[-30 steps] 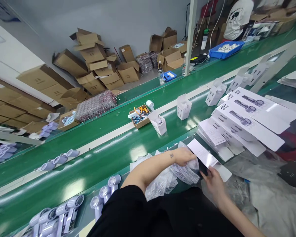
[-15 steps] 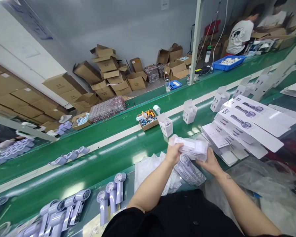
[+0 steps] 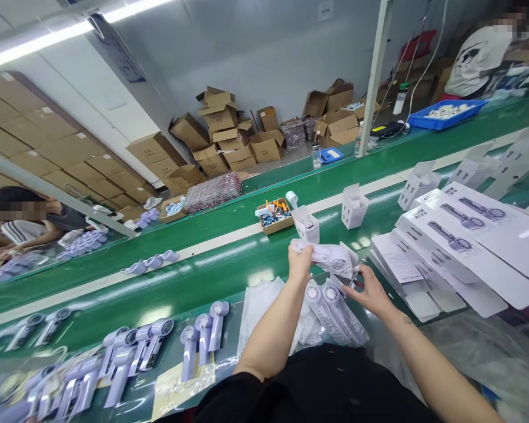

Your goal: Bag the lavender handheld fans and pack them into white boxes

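Observation:
My left hand (image 3: 300, 262) is closed round one end of a bubble-wrap bag (image 3: 332, 258), which appears to have a lilac handheld fan inside. At the bag's other end, my right hand (image 3: 370, 292) pinches its loose edge between thumb and fingers. Beneath the held bag, two wrapped handheld fans (image 3: 335, 299) lie side by side on the bench. Flat empty bubble-wrap bags (image 3: 267, 302) are spread to their left, partly behind my left forearm. Just beyond my left hand stands an open white box (image 3: 307, 226).
Unwrapped lilac fans (image 3: 203, 332) lie in groups at left. Folded printed cartons (image 3: 462, 229) are stacked at right. Across the green conveyor (image 3: 220, 258) are another open white box (image 3: 353, 208), a small parts box (image 3: 274, 220) and a blue tray (image 3: 445, 114). Co-workers sit beyond.
The bag has tilted, its right end lower. My right hand has shifted from holding that end to pinching its edge. The camera has turned left, and a second wrapped fan shows below.

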A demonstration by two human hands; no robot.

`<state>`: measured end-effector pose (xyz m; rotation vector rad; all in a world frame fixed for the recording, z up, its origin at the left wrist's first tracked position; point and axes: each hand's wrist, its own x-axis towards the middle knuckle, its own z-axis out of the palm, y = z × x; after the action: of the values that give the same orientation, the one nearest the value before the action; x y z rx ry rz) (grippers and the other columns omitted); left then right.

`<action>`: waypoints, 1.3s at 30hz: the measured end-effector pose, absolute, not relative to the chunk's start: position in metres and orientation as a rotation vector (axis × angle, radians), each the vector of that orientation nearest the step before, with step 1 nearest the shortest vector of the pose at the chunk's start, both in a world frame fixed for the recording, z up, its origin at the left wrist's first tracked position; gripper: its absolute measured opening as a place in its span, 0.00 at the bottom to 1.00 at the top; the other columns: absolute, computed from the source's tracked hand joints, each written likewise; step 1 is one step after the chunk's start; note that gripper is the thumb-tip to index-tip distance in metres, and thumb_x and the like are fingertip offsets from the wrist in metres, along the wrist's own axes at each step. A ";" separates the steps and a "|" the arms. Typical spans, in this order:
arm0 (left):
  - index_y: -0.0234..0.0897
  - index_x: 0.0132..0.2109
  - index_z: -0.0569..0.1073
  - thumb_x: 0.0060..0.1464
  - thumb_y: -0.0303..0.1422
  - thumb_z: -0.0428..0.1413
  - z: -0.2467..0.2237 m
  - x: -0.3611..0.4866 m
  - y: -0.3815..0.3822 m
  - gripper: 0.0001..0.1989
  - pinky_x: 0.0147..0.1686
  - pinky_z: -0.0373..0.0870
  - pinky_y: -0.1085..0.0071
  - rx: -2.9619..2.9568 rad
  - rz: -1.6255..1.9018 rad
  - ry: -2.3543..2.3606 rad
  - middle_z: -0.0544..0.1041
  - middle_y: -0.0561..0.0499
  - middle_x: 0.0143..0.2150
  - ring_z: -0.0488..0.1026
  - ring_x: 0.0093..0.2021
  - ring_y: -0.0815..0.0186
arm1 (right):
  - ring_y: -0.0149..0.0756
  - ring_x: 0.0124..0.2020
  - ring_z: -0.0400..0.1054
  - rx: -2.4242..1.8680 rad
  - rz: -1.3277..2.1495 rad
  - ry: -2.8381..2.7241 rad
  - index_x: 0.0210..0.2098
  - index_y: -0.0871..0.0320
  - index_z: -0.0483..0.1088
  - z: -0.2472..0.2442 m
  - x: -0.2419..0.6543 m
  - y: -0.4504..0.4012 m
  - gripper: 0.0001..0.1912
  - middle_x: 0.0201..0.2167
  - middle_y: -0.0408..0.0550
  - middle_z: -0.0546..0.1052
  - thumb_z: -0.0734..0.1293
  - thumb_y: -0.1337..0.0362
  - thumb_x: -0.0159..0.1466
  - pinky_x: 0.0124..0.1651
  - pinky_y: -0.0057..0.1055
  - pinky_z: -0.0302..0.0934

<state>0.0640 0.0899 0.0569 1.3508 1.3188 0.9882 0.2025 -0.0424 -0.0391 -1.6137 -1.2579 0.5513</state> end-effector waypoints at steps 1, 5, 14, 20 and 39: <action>0.36 0.46 0.62 0.49 0.29 0.52 0.055 0.064 0.087 0.16 0.42 0.68 0.65 1.471 0.974 1.302 0.71 0.50 0.37 0.71 0.39 0.64 | 0.42 0.48 0.64 -1.597 0.563 -1.273 0.49 0.54 0.58 -0.040 0.204 -0.041 0.26 0.50 0.53 0.62 0.69 0.54 0.55 0.45 0.39 0.69; 0.36 0.50 0.64 0.49 0.31 0.54 0.049 0.067 0.052 0.20 0.50 0.64 0.60 2.365 0.625 0.776 0.70 0.42 0.46 0.67 0.49 0.56 | 0.47 0.48 0.65 -1.602 0.527 -1.288 0.49 0.55 0.58 -0.047 0.210 -0.033 0.28 0.49 0.55 0.63 0.69 0.55 0.53 0.47 0.47 0.66; 0.34 0.55 0.60 0.53 0.35 0.52 0.074 0.083 0.062 0.22 0.46 0.67 0.64 2.666 0.111 0.700 0.70 0.42 0.49 0.69 0.48 0.58 | 0.45 0.47 0.67 -1.519 0.742 -1.103 0.49 0.55 0.57 -0.054 0.223 -0.042 0.33 0.48 0.54 0.65 0.73 0.56 0.49 0.45 0.43 0.69; 0.33 0.51 0.67 0.54 0.43 0.54 0.059 0.111 0.058 0.22 0.50 0.60 0.49 2.966 -0.356 0.692 0.71 0.36 0.49 0.64 0.52 0.49 | 0.46 0.50 0.66 -1.461 0.831 -1.170 0.51 0.55 0.59 -0.048 0.230 -0.039 0.32 0.50 0.54 0.66 0.73 0.58 0.50 0.47 0.43 0.69; 0.37 0.42 0.70 0.59 0.29 0.47 0.008 0.042 0.105 0.09 0.46 0.61 0.60 2.923 0.237 0.859 0.73 0.45 0.35 0.63 0.41 0.58 | 0.37 0.28 0.74 -1.178 0.860 0.296 0.32 0.53 0.60 -0.060 0.240 -0.090 0.31 0.26 0.38 0.75 0.80 0.63 0.34 0.30 0.33 0.73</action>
<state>0.0418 0.1048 0.0075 2.9225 0.8586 0.2369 0.2402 -0.0897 -0.0598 -1.1783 0.2955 0.8599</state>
